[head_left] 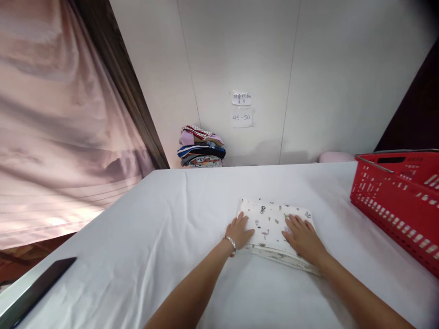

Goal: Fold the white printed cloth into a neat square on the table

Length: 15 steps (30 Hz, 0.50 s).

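A folded white cloth (270, 224) printed with small plants and animals lies flat on the white-covered table, its layered edge facing me. My left hand (238, 232), with a silver bracelet at the wrist, rests against the cloth's left side, fingers spread and partly on top. Pressed flat on the right part of the cloth is my right hand (303, 238), its fingers apart. Neither hand grips anything that I can see.
A red plastic basket (394, 201) stands on the table's right side. Beyond the far edge is a stack of folded fabrics (202, 148) by the wall. A dark flat object (37, 290) lies at the left edge. Pink curtain (61, 114) hangs at left.
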### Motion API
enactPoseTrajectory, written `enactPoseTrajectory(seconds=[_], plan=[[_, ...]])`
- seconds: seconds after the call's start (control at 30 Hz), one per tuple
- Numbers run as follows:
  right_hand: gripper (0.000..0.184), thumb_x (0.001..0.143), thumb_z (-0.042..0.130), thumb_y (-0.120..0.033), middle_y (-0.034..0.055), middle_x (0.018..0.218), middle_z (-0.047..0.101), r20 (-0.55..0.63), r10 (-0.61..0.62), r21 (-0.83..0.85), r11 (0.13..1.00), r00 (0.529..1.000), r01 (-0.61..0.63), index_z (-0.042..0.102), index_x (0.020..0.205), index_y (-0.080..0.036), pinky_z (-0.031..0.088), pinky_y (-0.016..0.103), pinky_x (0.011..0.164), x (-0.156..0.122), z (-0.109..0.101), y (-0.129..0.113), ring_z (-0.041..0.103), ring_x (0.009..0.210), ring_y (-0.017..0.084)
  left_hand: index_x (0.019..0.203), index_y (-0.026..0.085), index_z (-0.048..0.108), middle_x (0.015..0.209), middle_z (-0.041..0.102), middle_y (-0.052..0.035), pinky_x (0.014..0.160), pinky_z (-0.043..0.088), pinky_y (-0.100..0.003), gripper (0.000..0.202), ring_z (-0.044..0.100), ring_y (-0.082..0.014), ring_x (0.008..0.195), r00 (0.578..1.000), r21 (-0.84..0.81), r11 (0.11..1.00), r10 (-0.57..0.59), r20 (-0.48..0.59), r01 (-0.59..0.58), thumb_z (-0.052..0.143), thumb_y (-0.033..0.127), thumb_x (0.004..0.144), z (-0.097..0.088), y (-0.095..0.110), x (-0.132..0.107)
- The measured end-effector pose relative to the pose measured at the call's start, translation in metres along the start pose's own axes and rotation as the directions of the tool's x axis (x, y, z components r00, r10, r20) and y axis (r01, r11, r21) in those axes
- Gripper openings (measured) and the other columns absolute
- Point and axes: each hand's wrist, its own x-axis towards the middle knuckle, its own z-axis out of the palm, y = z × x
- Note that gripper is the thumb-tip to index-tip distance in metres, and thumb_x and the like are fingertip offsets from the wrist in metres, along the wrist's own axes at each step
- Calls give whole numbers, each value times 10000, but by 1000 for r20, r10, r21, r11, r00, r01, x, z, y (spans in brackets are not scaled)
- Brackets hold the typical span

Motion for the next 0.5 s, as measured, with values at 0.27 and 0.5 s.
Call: enactPoseTrajectory(seconds=[0.27,0.5], plan=[[526,876,326,-481,91,1391,386,-39,-20,23,1000,999,21,476,1280,-180,242,495,1041,-2,6,2,299,1302,269,1417,165,181,1506,88,-75,1093,151,-433,680,112,-247,1370,988,61,994,-77,-132,86,269,528,849,-3,17,46],[420,870,382,-431,73,1352,444,-100,44,305,952,994,-11,565,1181,-217,283,468,1044,-2,-3,6,344,1280,237,1412,181,207,1496,155,-72,1085,175,-407,607,182,-227,1353,981,89,993,-56,-187,73,275,459,876,12,4,53]])
